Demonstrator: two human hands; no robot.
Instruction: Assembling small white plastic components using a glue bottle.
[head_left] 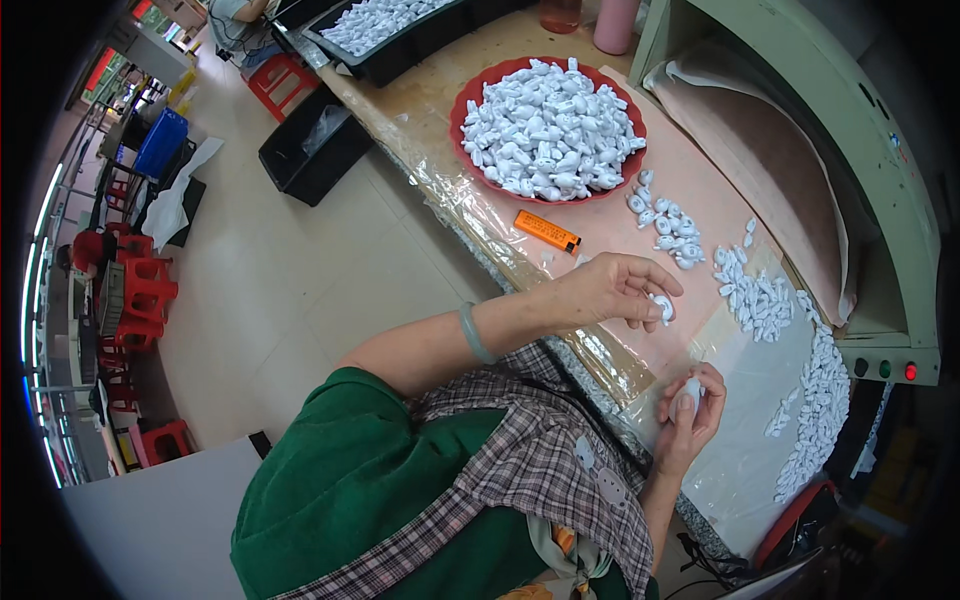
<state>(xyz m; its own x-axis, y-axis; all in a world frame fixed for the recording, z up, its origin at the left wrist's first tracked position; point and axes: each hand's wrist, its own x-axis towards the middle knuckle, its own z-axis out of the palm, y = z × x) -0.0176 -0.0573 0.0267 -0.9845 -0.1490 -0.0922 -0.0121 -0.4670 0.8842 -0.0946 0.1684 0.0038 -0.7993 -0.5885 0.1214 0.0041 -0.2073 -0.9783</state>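
Two hands (615, 290) each hold one white piece (663, 307).

A pale tiled floor (300, 270) is seen left of the hands, where red plastic stools (140, 290), a black plastic crate (312, 150) and a blue bin (160, 142) are set.

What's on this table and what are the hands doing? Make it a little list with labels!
left hand: pinching a small white plastic piece
right hand: gripping another white piece
red tray: heaped with white pieces
loose pieces: scattered along the worktable
orange lighter: lying below the tray
wrist: green bangle
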